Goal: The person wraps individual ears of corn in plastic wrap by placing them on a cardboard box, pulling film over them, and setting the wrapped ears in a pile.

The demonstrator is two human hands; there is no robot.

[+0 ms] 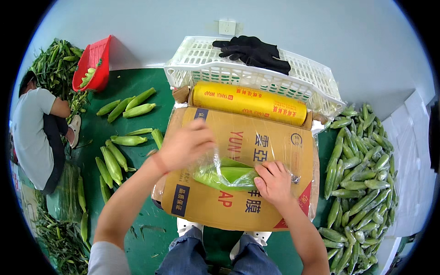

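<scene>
An ear of corn in green husk (237,174) lies across the cardboard box (220,215) in front of me, partly covered by clear cling film (217,161). My left hand (185,146), a little blurred, is raised over the corn's left end, its curled fingers drawing up an edge of the film. At the other end, my right hand (275,182) grips the corn through the film, thumb and fingers bent around its tip. Behind them, a yellow roll of cling film (249,103) rests in the box's back slot, and film stretches from it over the cardboard.
Black gloves (254,53) lie on a white plastic crate (196,68) against the wall. Loose corn ears (111,165) are on the green floor at left; a pile of wrapped ears (361,185) is at right. A person (37,134) crouches near a red dustpan (92,65).
</scene>
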